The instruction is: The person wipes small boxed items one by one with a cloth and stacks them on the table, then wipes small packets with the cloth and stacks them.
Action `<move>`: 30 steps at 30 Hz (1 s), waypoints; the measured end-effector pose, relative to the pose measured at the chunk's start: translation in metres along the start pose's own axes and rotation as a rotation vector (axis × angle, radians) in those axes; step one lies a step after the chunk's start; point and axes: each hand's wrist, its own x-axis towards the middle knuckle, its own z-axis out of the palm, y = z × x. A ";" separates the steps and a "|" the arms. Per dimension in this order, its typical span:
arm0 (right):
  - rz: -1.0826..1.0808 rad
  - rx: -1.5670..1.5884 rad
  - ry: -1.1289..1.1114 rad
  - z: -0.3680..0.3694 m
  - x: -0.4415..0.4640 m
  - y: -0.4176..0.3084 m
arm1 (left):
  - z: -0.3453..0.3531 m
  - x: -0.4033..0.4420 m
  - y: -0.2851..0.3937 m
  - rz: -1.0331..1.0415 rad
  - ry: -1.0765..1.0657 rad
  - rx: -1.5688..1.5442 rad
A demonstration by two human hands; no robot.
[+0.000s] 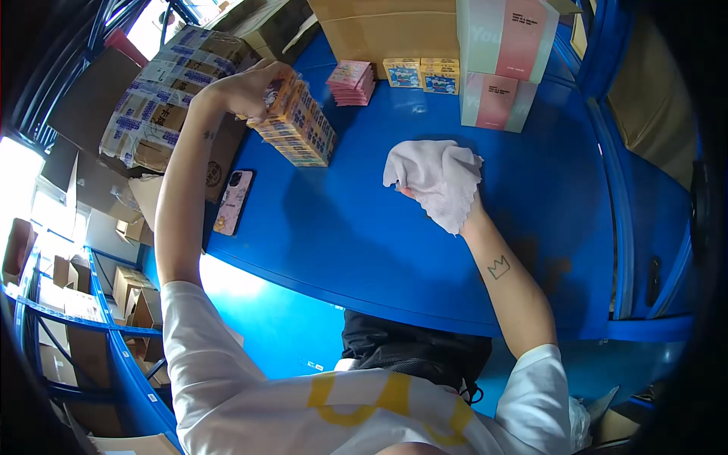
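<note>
- Nearest the camera: white T-shirt (364,406) with a yellow print, then the blue table (371,250).
- Left hand (246,87) is at the top of the box stack (303,129), palm above it. Thumb lies along the near side, the other fingers curl over the top boxes – looks like a pinch on the upper end, far fingertips hidden.
- Stack sits on the left half of the table, directly below the left fingers and touching them. Long axis runs from tabletop up to the palm, roughly upright; can't tell if it leans.
- Right hand (473,215) is well apart, off to the right, mostly under a cloth (436,173). Can't tell if those fingers are spread or pressed together.
- So left is the near hand – it's the only one in contact with the stack.
- Stack looks: many small flat boxes piled into a tower, orange-yellow with blue and white print, edges fairly even.
- Cloth: pale, thin, rumpled, ragged hem.
- Phone (233,202) lies near the stack, by the table's left edge.
</note>
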 end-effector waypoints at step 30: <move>-0.050 -0.014 -0.026 -0.020 0.013 0.010 | 0.012 0.009 -0.001 0.030 -0.037 -0.108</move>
